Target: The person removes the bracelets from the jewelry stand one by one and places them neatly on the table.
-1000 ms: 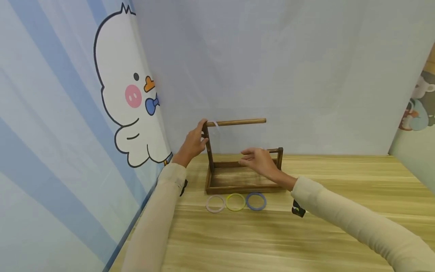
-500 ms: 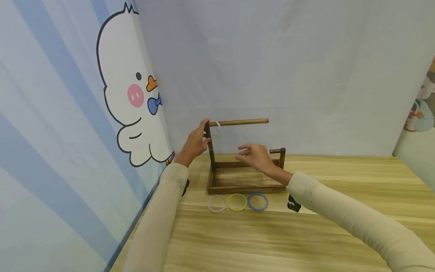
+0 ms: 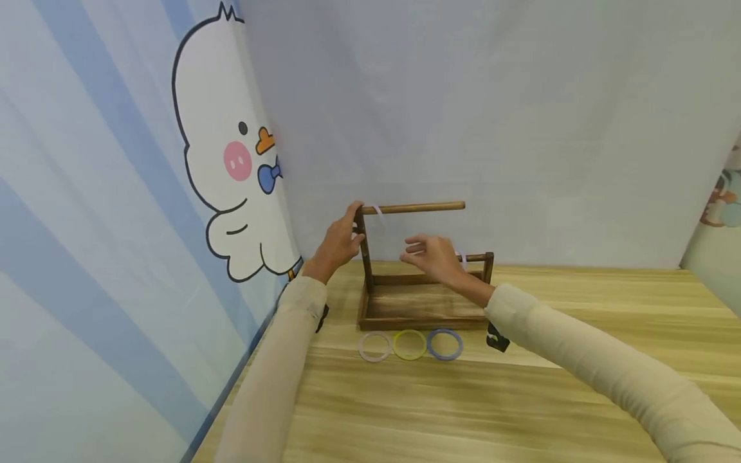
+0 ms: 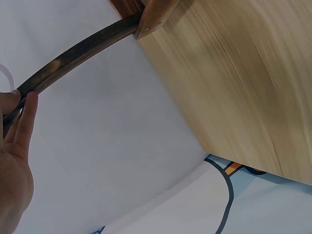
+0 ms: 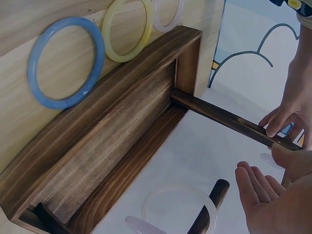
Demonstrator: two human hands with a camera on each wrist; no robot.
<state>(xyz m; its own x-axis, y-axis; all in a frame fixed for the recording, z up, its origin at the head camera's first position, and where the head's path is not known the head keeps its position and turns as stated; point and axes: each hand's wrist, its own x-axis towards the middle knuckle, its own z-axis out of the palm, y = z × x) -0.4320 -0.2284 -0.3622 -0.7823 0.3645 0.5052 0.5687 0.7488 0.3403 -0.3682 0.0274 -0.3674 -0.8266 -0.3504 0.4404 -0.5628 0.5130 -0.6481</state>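
Note:
A dark wooden bangle stand (image 3: 425,323) has a tall left post with a long upper bar and a short lower rod (image 3: 477,257) at right. My left hand (image 3: 338,241) grips the top of the post, thumb and fingers on either side of it. One pale bangle (image 3: 379,213) hangs on the upper bar beside that hand. My right hand (image 3: 435,258) is held over the stand's tray, between bar and rod, holding nothing; its fingers look straight in the right wrist view. Partly behind it, a pale bangle (image 3: 463,260) hangs on the lower rod.
On the table (image 3: 417,411), in front of the stand, lie a pale pink bangle (image 3: 375,347), a yellow bangle (image 3: 410,345) and a blue bangle (image 3: 445,344). A grey backdrop (image 3: 521,128) rises behind, and a striped cartoon curtain (image 3: 104,193) closes the left side.
My right hand has shifted left and slightly up, away from the lower rod, where a pale bangle now shows. My left hand stays on the post. The head view has turned slightly left.

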